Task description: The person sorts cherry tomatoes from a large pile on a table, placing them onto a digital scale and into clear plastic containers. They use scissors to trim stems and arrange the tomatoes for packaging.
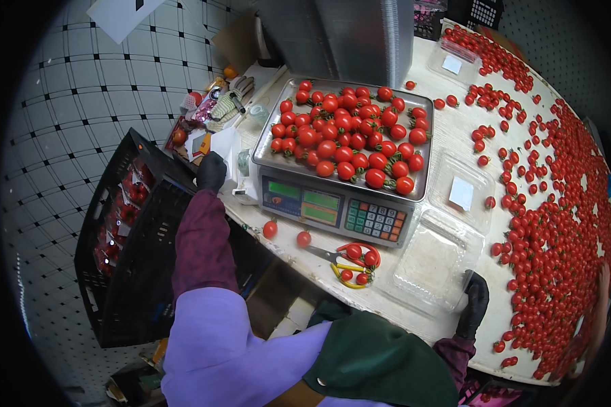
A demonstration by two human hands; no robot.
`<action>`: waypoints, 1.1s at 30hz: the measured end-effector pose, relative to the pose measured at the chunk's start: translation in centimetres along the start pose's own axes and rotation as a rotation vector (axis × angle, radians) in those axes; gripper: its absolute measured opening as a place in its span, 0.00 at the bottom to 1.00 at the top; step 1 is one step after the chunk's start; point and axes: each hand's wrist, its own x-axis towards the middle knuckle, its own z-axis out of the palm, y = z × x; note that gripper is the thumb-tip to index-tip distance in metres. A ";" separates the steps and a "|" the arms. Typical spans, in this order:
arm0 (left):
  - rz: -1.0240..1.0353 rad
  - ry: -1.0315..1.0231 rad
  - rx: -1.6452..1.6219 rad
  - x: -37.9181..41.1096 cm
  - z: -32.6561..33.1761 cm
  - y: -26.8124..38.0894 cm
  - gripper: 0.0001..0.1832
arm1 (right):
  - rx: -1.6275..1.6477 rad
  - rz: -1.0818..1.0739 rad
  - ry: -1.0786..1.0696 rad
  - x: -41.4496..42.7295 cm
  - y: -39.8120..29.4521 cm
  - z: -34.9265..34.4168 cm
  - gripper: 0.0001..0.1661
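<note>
My left hand (211, 172), in a black glove, is closed beside a white box holding small cards (228, 147); whether it grips anything cannot be seen. My right hand (474, 300), also gloved, holds the near right edge of an open clear plastic clamshell box (427, 257). The clamshell's lid part lies towards the scale, on a white table (377, 300). A digital scale (331, 208) bears a metal tray (258, 145) heaped with cherry tomatoes (342, 122). Scissors (331, 254) with red and yellow handles lie before the scale, with several tomatoes in and around the handles.
Loose cherry tomatoes (550, 244) cover the table's right side. Another clamshell with a white label (461, 193) lies right of the scale, one more (452, 63) farther back. Tall stacked plastic containers (336, 38) rise behind the scale. A black crate (132, 285) with packed tomatoes stands at left.
</note>
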 end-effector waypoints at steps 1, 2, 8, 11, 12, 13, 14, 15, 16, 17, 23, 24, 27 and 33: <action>0.044 0.036 -0.120 0.3 0.3 -0.4 0.02 | 0.020 -0.019 0.001 -0.3 0.0 0.1 0.18; 0.091 0.069 -0.242 0.7 0.9 -0.3 0.02 | 0.042 -0.036 0.008 -0.1 0.1 0.5 0.18; 0.463 -0.243 -0.512 -11.0 -1.2 28.6 0.09 | -0.068 -0.028 0.098 0.2 0.1 2.6 0.12; 0.480 -0.352 -0.594 -16.7 0.7 36.1 0.12 | -0.099 -0.100 0.168 0.2 0.5 3.2 0.08; 0.564 -0.381 -0.596 -18.2 1.5 38.2 0.10 | -0.132 -0.104 0.179 0.1 0.4 3.4 0.08; 0.599 -0.448 -0.540 -19.2 2.8 39.1 0.07 | -0.133 -0.106 0.182 0.0 0.4 3.2 0.09; 0.671 -0.448 -0.341 -20.1 3.9 39.5 0.07 | -0.134 -0.108 0.182 -0.1 0.4 3.1 0.09; 0.744 -0.438 -0.132 -20.5 4.5 39.9 0.07 | -0.126 -0.116 0.183 0.0 0.5 3.1 0.09; 0.785 -0.419 -0.097 -20.6 4.7 40.0 0.07 | -0.129 -0.080 0.171 -0.4 0.0 3.1 0.09; 0.825 -0.400 -0.061 -20.6 4.8 40.2 0.06 | -0.136 -0.090 0.177 -0.3 0.1 3.0 0.10; 0.952 -0.510 0.102 -21.0 6.1 41.0 0.03 | -0.142 -0.122 0.186 -0.4 0.7 3.1 0.10; 0.961 -0.544 0.109 -20.9 6.3 41.3 0.03 | -0.148 -0.128 0.189 -0.3 0.8 3.1 0.10; 1.052 -0.387 0.030 -20.5 6.3 41.3 0.00 | -0.142 -0.115 0.185 -0.1 0.5 2.9 0.09; 0.954 -0.530 0.104 -19.6 5.3 40.3 0.05 | -0.098 -0.076 0.145 -0.2 0.5 3.2 0.09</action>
